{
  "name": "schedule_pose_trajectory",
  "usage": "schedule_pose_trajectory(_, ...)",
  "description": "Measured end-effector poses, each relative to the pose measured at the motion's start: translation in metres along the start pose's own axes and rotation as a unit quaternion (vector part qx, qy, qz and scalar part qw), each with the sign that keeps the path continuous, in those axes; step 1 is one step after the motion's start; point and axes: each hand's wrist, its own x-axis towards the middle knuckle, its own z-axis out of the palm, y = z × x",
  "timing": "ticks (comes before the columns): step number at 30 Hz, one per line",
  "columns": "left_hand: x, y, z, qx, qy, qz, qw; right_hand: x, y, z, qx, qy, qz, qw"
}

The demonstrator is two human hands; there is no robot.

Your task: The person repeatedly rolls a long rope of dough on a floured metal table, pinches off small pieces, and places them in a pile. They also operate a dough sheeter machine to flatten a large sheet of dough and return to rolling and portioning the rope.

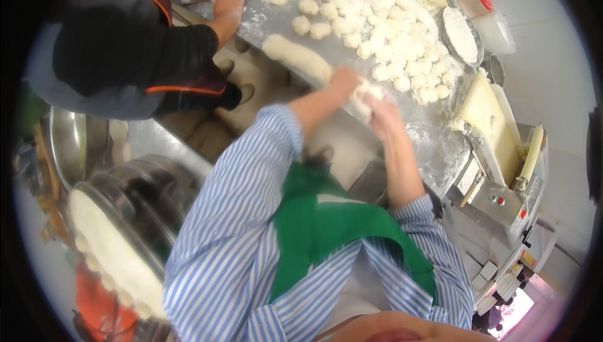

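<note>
My left hand [345, 82] grips the near end of a thick dough log [297, 57] lying along the front edge of the steel table [433, 153]. Close beside it, my right hand [385, 112] holds the torn end piece of dough [366, 94]; both hands are blurred. Whether that piece is still joined to the log is hard to make out. Beyond my hands many round dough pieces [377, 36] lie heaped on the floured surface.
A co-worker's hands [229, 5] rest on the table at upper left. At the right stand a dough sheeting machine [499, 191] and a pan of flour [459, 36]. Stacked steamer trays [146, 186] are at lower left. Plastic jars [490, 24] stand by the wall.
</note>
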Motion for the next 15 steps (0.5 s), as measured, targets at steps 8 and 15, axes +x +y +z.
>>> schedule_pose_trajectory(8,-0.037,-0.029,-0.017,0.037,0.072,0.028,0.996,0.046,-0.014,0.007,-0.066,0.074,-0.185,0.978)
schedule_pose_trajectory(15,-0.038,0.017,0.011,-0.137,0.245,0.01,0.96,0.06,0.063,-0.003,0.104,0.143,-0.011,0.984)
